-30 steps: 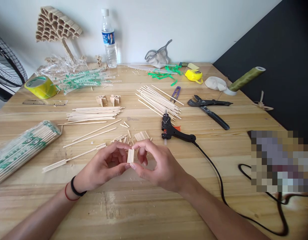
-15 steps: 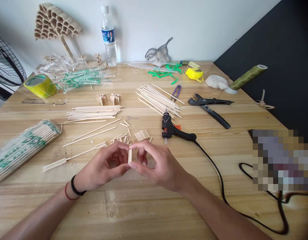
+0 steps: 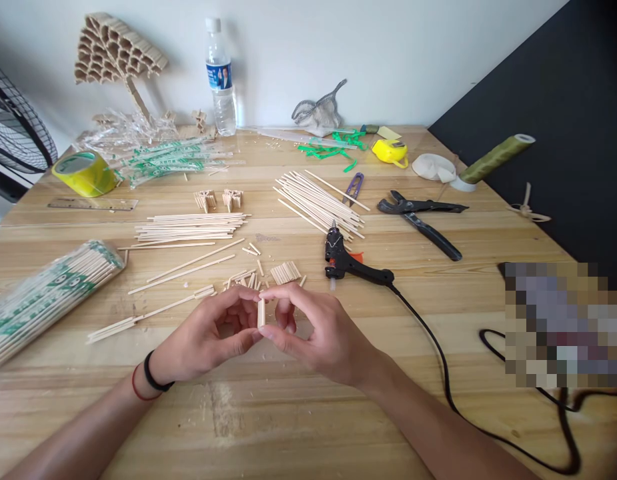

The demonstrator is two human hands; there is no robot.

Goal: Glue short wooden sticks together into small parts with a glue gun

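Between my fingertips stands a small bundle of short wooden sticks point(image 3: 261, 313), held upright by its top and bottom ends. My left hand point(image 3: 213, 330) pinches it from the left with thumb and forefinger. From the right, my right hand point(image 3: 321, 330) grips the same bundle in a pinch. Just beyond the hands lie loose short stick pieces point(image 3: 249, 277) and a flat row of short sticks point(image 3: 285, 272). A black hot glue gun point(image 3: 355, 261) rests to the right, its nozzle pointing away from me.
Long sticks point(image 3: 188, 227) lie behind the left hand, more sticks point(image 3: 321, 203) farther right. Black pliers point(image 3: 423, 220), a tape measure point(image 3: 389, 153), a water bottle point(image 3: 221, 87) and a bagged stick pack point(image 3: 53, 300) surround them. The glue gun's cord point(image 3: 433, 340) runs along the right.
The view has shifted slightly, so the scene sits a little lower and to the right. Both hands keep the same pinch on the stick bundle.
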